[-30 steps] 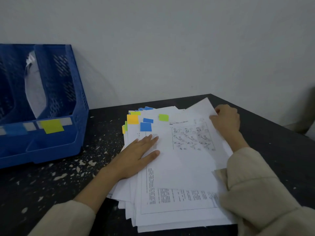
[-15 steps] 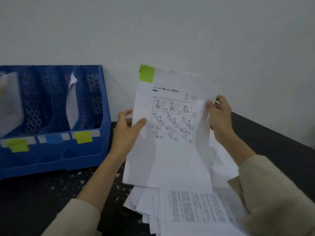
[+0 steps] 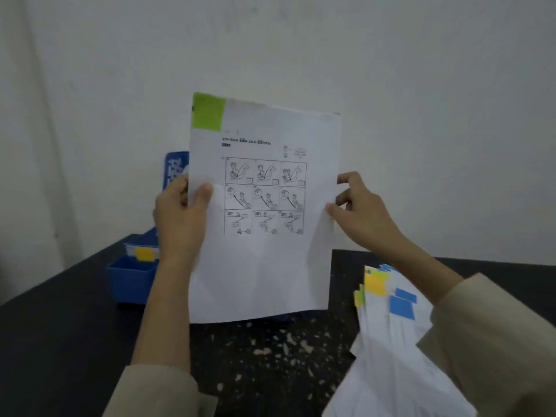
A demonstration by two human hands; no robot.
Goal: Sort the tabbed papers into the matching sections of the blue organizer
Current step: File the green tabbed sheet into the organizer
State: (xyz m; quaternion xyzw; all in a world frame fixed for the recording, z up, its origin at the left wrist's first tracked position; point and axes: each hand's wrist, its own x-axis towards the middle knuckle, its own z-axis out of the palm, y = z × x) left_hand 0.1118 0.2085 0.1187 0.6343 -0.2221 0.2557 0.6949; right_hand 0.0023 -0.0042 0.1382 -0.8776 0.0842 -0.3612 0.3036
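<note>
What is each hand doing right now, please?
Left hand: holds the left edge of the green-tabbed paper.
Right hand: pinches that paper's right edge.

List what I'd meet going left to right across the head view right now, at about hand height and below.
Blue organizer → left hand → sheet with the green tab → right hand → stack of tabbed papers.
</note>
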